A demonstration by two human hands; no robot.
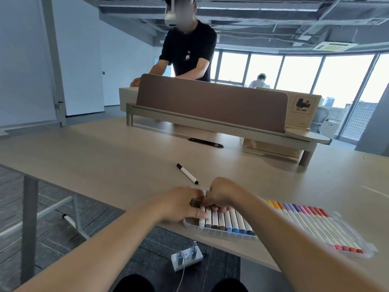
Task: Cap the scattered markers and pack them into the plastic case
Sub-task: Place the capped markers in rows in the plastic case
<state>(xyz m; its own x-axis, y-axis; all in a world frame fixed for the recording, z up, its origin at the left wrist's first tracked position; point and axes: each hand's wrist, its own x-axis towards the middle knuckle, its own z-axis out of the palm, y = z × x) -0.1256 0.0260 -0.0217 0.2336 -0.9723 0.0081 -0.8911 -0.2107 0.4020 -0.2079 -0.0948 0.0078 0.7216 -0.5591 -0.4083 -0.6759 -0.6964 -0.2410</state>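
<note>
Left hand (183, 205) is pinching the dark-capped marker (195, 202) and right hand (221, 197) is gripping its barrel, at the 9 o'clock end of the plastic case (189, 223). Judgement: should be pressing it flat, parallel to neighbours. Black marker (187, 173) is lying loose at 12 o'clock.

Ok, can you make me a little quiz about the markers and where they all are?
1. True or false: the left hand and right hand are at the red end of the case.
2. Where does the black marker lie? A in the case; B on the table; C on the floor.
3. Fill in: one stray marker lies under the table, on the ___.
Key: 1 false; 2 B; 3 floor.
</note>
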